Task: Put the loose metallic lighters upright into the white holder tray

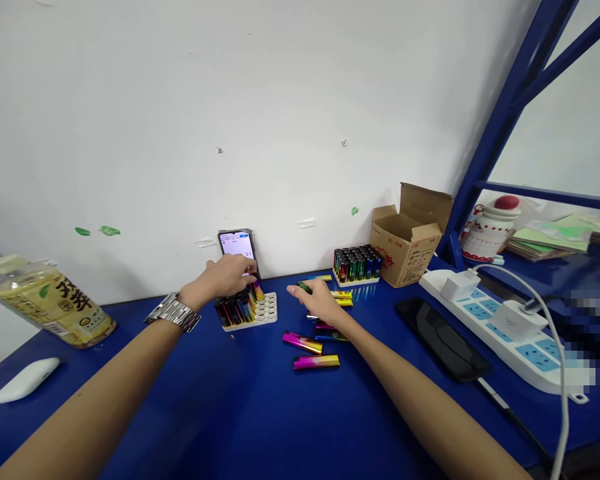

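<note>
My left hand (233, 275), with a steel watch on the wrist, reaches over a white holed rack (267, 308). Its fingers are closed at the top of a purple-and-yellow lighter (257, 289) that stands at the rack's filled part. Several dark and coloured lighters (235, 308) stand upright in the rack's left side; its right-hand holes show bare. My right hand (321, 301) is closed around a dark green lighter (305, 287), of which only one end shows. Under and in front of it lie loose lighters, among them a pink-and-yellow one (316, 362) and another (303, 343).
A phone (237, 243) with a lit screen leans on the wall behind the rack. Right of my hands are a second, full lighter rack (357, 263), an open carton (405, 247), a black phone (443, 339) and a power strip (510, 333). A bottle (55, 303) and white mouse (27, 380) lie left.
</note>
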`<action>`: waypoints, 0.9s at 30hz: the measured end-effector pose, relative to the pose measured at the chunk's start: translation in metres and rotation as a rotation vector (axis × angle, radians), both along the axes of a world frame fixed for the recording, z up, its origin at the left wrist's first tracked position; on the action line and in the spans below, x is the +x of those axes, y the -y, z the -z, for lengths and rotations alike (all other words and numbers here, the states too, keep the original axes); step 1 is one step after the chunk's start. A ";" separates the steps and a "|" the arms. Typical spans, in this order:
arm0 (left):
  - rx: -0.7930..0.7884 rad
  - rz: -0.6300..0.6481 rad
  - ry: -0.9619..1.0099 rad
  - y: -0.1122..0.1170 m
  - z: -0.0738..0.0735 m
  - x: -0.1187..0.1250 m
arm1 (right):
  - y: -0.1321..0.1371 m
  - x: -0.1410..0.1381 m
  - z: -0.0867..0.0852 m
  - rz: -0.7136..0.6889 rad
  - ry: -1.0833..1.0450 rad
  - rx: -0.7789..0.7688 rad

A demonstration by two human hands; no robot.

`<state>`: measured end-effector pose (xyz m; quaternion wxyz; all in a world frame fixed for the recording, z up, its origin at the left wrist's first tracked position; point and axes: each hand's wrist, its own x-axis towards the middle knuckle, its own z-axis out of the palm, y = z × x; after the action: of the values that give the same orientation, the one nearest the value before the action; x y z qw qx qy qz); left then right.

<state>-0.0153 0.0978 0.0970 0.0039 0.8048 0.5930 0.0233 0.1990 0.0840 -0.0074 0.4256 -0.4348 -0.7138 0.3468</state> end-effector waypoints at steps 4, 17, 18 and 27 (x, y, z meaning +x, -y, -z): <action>0.002 -0.010 -0.031 0.001 -0.004 0.005 | 0.001 0.000 -0.001 -0.001 -0.001 0.003; -0.015 0.060 0.051 -0.008 0.002 -0.004 | 0.001 0.001 -0.001 -0.005 0.005 0.025; -0.022 0.073 0.065 -0.008 0.001 -0.004 | 0.001 0.001 0.000 -0.006 0.008 0.027; -0.041 0.038 -0.020 -0.007 -0.002 0.000 | 0.001 0.001 0.000 -0.013 0.003 0.038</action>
<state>-0.0157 0.1052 0.0987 0.0149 0.8160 0.5778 0.0028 0.2002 0.0826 -0.0079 0.4304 -0.4223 -0.7239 0.3352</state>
